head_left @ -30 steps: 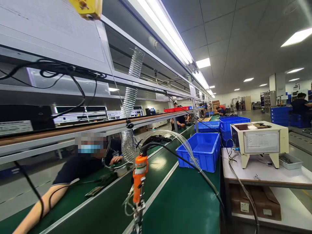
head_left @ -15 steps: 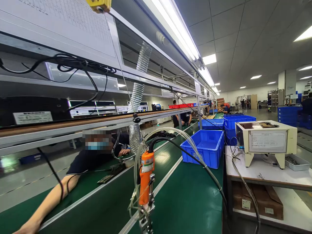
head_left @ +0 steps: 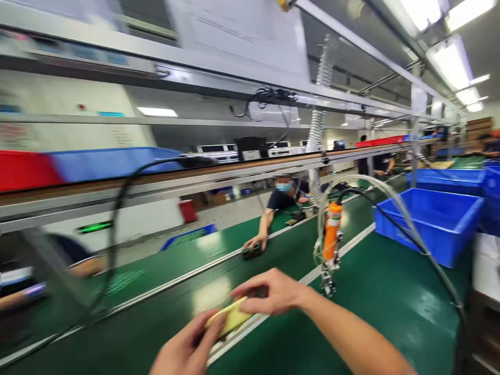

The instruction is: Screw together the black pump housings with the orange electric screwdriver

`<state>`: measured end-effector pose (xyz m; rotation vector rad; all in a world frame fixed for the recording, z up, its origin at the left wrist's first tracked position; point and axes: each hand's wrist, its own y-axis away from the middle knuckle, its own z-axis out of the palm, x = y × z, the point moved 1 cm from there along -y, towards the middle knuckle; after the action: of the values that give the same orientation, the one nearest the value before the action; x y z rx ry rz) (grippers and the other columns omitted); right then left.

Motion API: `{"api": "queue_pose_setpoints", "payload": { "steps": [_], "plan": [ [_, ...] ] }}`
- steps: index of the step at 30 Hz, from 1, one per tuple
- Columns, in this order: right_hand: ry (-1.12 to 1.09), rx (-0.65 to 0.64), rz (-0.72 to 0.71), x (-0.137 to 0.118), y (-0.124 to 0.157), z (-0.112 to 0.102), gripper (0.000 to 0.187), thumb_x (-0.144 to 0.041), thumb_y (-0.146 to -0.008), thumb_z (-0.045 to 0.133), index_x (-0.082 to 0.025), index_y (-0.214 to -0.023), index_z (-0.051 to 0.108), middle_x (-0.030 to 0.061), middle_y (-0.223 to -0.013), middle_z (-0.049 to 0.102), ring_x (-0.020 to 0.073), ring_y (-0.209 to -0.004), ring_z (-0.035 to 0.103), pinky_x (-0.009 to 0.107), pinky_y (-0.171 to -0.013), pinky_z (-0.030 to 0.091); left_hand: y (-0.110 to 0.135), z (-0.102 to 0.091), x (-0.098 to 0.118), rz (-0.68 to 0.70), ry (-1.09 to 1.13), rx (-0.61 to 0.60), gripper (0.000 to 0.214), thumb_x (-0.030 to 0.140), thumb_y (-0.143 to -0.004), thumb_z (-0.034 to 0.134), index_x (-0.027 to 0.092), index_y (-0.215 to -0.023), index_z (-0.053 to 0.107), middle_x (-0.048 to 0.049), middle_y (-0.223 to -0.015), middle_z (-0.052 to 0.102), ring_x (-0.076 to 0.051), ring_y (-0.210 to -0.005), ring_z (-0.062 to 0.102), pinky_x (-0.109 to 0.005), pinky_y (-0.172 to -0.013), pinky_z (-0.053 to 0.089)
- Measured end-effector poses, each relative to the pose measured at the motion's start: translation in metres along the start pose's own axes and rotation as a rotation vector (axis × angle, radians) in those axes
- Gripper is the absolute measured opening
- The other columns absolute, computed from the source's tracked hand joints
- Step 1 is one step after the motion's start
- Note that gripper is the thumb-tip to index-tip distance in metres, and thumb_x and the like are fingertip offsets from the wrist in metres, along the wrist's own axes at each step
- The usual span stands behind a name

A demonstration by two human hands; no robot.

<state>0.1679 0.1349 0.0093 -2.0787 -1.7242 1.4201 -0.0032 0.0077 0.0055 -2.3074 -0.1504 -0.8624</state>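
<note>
Pinching grip: left hand and right hand both closed on a blurry yellow piece, one per end, prolly to keep it steady
Yellow piece: up above the green tabletop
Orange tool: just past the right hand, near-upright, guessing for easy reach
Blue bin: further out, likely leaving elbow room

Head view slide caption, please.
Left hand holds a flat yellow piece, right hand at its other end, over glossy green surface.
</note>
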Motion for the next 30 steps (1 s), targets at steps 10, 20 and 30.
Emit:
{"api": "queue_pose_setpoints", "payload": {
  "steps": [10, 20, 30],
  "plan": [
    [0.001, 0.096, -0.083, -0.017, 0.026, 0.017, 0.027, -0.033, -0.103, 0.052, -0.020, -0.097, 0.076, 0.0078, -0.092, 0.074, 0.0210, -0.084, 0.066, 0.031, -0.079, 0.046, 0.036, 0.013, 0.029, -0.038, 0.110, 0.132, 0.025, 0.034, -0.095, 0.059, 0.021, -0.085, 0.078, -0.0045, -0.077, 0.077, -0.020, -0.071, 0.066, -0.029, -0.068, 0.050],
    [-0.047, -0.152, 0.036, -0.008, 0.032, 0.037, 0.031, -0.044, -0.105, 0.045, -0.025, -0.103, 0.069, 0.0069, -0.099, 0.071, 0.0212, -0.082, 0.063, 0.031, -0.068, 0.045, 0.079, -0.088, -0.034, -0.128, -0.025, -0.080, 0.029, 0.038, -0.094, 0.063, 0.022, -0.113, 0.077, -0.0074, -0.107, 0.080, -0.024, -0.098, 0.072, -0.033, -0.086, 0.056],
    [-0.389, -0.482, 0.327, -0.010, 0.001, 0.244, 0.014, -0.016, -0.083, 0.069, -0.014, -0.097, 0.070, -0.0007, -0.077, 0.061, 0.0132, -0.068, 0.054, 0.024, -0.064, 0.040, 0.124, -0.143, -0.117, -0.223, -0.251, -0.361, 0.018, 0.037, -0.089, 0.070, 0.030, -0.102, 0.080, -0.0054, -0.115, 0.079, -0.033, -0.136, 0.058, -0.051, -0.124, 0.030]
  ]
}}
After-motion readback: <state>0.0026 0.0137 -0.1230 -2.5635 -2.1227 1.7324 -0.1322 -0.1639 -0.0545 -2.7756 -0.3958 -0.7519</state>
